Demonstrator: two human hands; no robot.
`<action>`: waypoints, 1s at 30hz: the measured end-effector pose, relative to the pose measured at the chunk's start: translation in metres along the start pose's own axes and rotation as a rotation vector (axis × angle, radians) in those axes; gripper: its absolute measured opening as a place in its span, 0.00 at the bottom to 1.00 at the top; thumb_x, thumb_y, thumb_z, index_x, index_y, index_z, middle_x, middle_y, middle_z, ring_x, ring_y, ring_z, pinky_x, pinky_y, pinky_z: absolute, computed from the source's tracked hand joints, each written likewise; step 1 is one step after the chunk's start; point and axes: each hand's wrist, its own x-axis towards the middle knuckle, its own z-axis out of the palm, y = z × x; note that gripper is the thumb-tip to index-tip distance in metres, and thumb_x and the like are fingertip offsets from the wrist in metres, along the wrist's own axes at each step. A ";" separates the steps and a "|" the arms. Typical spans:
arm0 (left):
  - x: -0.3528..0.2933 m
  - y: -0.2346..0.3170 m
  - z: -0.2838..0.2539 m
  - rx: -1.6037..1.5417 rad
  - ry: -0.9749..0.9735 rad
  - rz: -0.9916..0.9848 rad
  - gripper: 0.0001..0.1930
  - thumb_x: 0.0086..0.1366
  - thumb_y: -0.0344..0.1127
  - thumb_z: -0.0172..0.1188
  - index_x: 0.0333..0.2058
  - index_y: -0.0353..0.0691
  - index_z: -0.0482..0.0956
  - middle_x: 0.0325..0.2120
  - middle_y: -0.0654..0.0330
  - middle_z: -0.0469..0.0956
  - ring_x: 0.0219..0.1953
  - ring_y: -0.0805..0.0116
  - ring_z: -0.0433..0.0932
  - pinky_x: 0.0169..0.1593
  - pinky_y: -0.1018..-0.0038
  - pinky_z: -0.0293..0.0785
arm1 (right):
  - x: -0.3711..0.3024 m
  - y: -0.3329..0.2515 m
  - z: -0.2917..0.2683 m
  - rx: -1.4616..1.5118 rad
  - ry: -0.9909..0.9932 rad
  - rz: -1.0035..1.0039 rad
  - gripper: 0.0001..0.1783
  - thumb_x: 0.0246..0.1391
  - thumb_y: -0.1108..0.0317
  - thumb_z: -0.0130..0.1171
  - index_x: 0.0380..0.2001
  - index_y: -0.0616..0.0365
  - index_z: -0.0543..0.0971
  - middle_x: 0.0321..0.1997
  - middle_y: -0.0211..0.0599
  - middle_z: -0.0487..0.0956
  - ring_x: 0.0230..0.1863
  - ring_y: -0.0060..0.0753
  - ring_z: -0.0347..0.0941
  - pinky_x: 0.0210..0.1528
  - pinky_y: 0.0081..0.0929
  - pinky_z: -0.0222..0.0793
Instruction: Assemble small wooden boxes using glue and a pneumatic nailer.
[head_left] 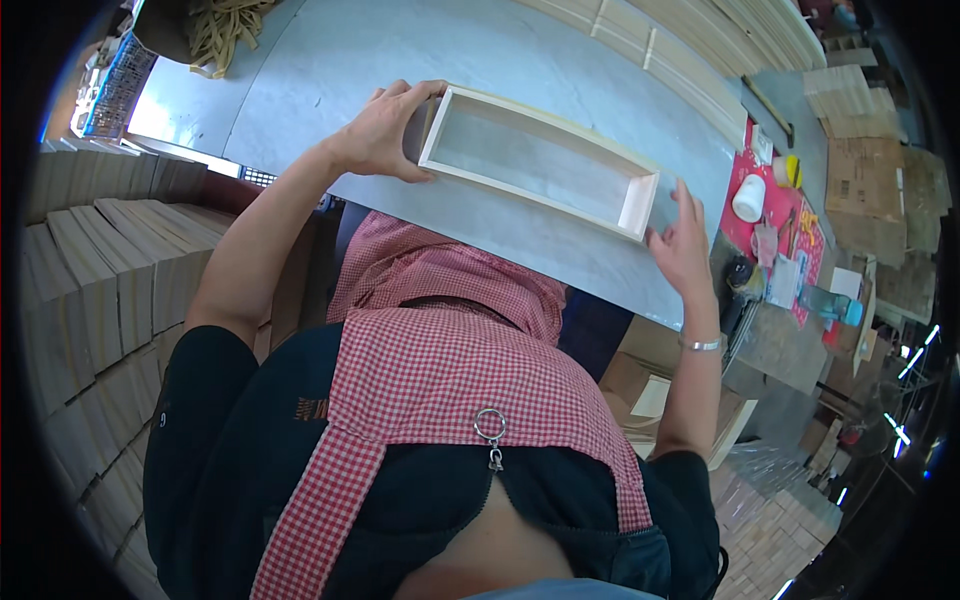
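A long, narrow frame of pale wood lies aslant over the grey marbled tabletop, whose surface shows through its middle. My left hand spans the frame's left end, thumb at the near corner and fingers at the far one. At the other end is my right hand, its thumb against the near corner and its fingers curving up past the short side. Between them the two hands hold the frame by its ends.
Long wooden strips lie along the far edge. To the right, a red mat carries a white bottle and a yellow roll. Stacked boards rise at the left. A blue basket and tan strips sit far left.
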 end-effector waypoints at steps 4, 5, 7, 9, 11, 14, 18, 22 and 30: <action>0.002 0.003 0.001 0.058 -0.017 -0.016 0.52 0.41 0.51 0.78 0.66 0.48 0.63 0.57 0.59 0.74 0.57 0.53 0.68 0.65 0.56 0.61 | 0.016 0.025 0.016 0.043 -0.171 -0.155 0.38 0.49 0.83 0.58 0.66 0.64 0.64 0.55 0.45 0.72 0.36 0.36 0.72 0.41 0.27 0.72; 0.002 0.003 -0.001 0.115 -0.016 -0.005 0.51 0.42 0.53 0.77 0.66 0.49 0.64 0.58 0.59 0.73 0.59 0.53 0.67 0.67 0.55 0.59 | 0.013 0.029 0.024 0.078 -0.138 -0.192 0.36 0.49 0.83 0.58 0.64 0.64 0.65 0.53 0.44 0.73 0.37 0.36 0.72 0.41 0.27 0.72; 0.000 0.001 -0.004 0.231 -0.021 0.017 0.51 0.45 0.57 0.75 0.67 0.50 0.64 0.62 0.60 0.71 0.64 0.52 0.65 0.70 0.52 0.56 | 0.006 0.034 0.038 0.152 -0.071 -0.261 0.32 0.49 0.83 0.58 0.61 0.64 0.68 0.49 0.43 0.74 0.38 0.37 0.72 0.42 0.27 0.71; -0.010 -0.005 0.003 0.318 0.022 0.010 0.50 0.46 0.58 0.74 0.68 0.51 0.64 0.64 0.60 0.69 0.66 0.52 0.62 0.71 0.50 0.53 | 0.001 0.024 0.039 0.234 -0.023 -0.212 0.29 0.49 0.83 0.58 0.57 0.63 0.70 0.48 0.41 0.74 0.40 0.35 0.73 0.45 0.27 0.71; -0.012 -0.011 0.016 0.455 0.113 0.080 0.50 0.48 0.60 0.71 0.69 0.52 0.64 0.68 0.61 0.65 0.71 0.53 0.55 0.73 0.46 0.48 | -0.004 0.019 0.037 0.268 -0.024 -0.151 0.29 0.49 0.83 0.59 0.57 0.63 0.70 0.47 0.40 0.74 0.41 0.34 0.72 0.46 0.27 0.71; -0.017 -0.013 0.013 0.493 0.106 0.093 0.48 0.50 0.60 0.69 0.69 0.53 0.65 0.70 0.61 0.62 0.75 0.53 0.49 0.75 0.44 0.43 | -0.002 0.018 0.045 0.318 0.009 -0.069 0.29 0.49 0.84 0.59 0.57 0.62 0.70 0.46 0.39 0.74 0.42 0.33 0.72 0.47 0.27 0.71; -0.015 -0.009 -0.004 0.111 -0.077 -0.006 0.38 0.53 0.52 0.65 0.65 0.54 0.72 0.74 0.61 0.56 0.78 0.54 0.39 0.75 0.41 0.37 | -0.009 0.017 0.051 0.452 0.101 -0.025 0.29 0.48 0.84 0.60 0.56 0.60 0.71 0.47 0.37 0.73 0.43 0.32 0.71 0.49 0.26 0.71; -0.015 -0.024 -0.001 -0.284 0.094 -0.053 0.23 0.57 0.37 0.62 0.52 0.41 0.81 0.65 0.52 0.68 0.72 0.50 0.56 0.72 0.52 0.54 | -0.004 0.017 0.065 0.362 0.212 -0.152 0.26 0.46 0.84 0.62 0.51 0.59 0.74 0.50 0.38 0.71 0.47 0.38 0.71 0.52 0.30 0.71; -0.016 0.037 0.011 -0.292 0.617 -0.376 0.18 0.57 0.24 0.63 0.48 0.36 0.75 0.49 0.53 0.74 0.52 0.58 0.75 0.57 0.62 0.72 | 0.046 0.086 -0.010 -0.114 0.804 -0.064 0.21 0.53 0.68 0.66 0.49 0.61 0.76 0.49 0.45 0.77 0.52 0.49 0.71 0.59 0.42 0.67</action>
